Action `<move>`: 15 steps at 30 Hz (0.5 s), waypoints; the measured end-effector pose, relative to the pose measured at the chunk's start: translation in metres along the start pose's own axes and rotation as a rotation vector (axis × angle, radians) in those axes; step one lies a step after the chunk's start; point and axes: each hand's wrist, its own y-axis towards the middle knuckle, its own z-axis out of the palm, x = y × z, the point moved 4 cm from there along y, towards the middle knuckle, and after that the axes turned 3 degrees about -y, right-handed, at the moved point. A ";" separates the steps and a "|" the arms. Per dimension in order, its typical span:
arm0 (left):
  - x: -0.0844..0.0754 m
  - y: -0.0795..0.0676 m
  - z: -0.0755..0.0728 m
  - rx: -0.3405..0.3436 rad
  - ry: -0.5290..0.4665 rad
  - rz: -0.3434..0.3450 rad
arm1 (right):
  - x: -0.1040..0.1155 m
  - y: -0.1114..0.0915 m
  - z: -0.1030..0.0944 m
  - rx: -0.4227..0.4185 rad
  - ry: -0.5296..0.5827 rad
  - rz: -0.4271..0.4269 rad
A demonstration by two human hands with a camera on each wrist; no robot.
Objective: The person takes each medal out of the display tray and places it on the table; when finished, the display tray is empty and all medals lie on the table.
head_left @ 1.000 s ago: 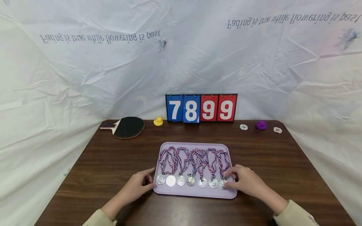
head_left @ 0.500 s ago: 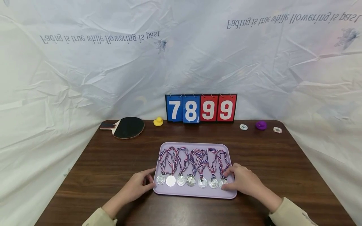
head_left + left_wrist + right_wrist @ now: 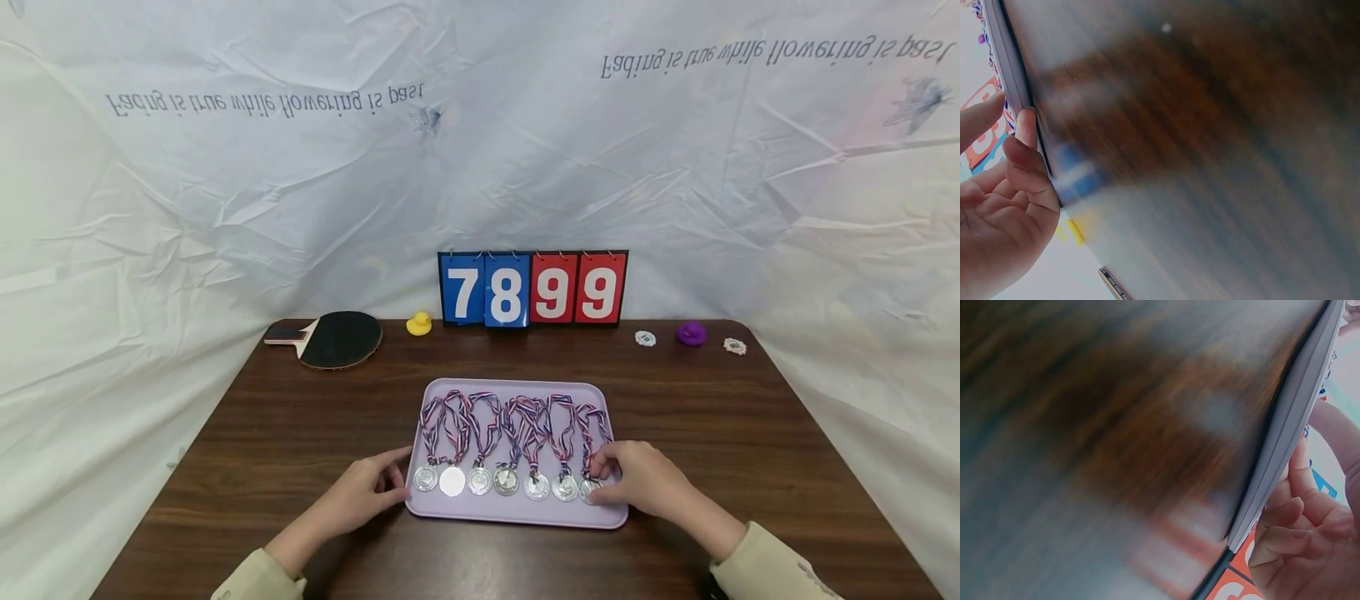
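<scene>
A lilac tray [image 3: 517,513] lies on the brown table with several silver medals on it, side by side, their striped ribbons looped toward the tray's far edge. My left hand [image 3: 367,493] touches the tray's left rim, thumb and forefinger spread along it. In the left wrist view, the other fingers of the left hand [image 3: 1007,212] bend beside the tray wall. My right hand [image 3: 648,479] reaches over the right rim and pinches the rightmost medal [image 3: 587,488] between thumb and fingers, partly covering it. The right wrist view shows the right hand [image 3: 1310,531] beyond the tray's wall, with the medal hidden.
At the back stands a flip scoreboard [image 3: 532,288] reading 7 8 9 9. A table tennis bat [image 3: 342,340] and a yellow duck [image 3: 419,323] lie back left. Back right are a purple duck [image 3: 691,334] and two chips, one white [image 3: 645,338]. White cloth [image 3: 480,167] hangs behind.
The right hand has shifted slightly left, and the rightmost medal's ribbon loop has slid a little toward the person. The left hand and the tray have stayed nearly still.
</scene>
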 end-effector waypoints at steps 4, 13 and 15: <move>0.000 -0.001 0.001 0.009 0.004 0.010 | 0.000 0.001 0.000 0.014 0.029 0.004; -0.001 -0.001 0.001 0.018 -0.012 0.004 | 0.000 0.003 0.001 0.042 0.074 0.042; 0.000 -0.001 0.002 0.018 -0.010 0.003 | 0.000 0.002 0.000 0.041 0.066 0.041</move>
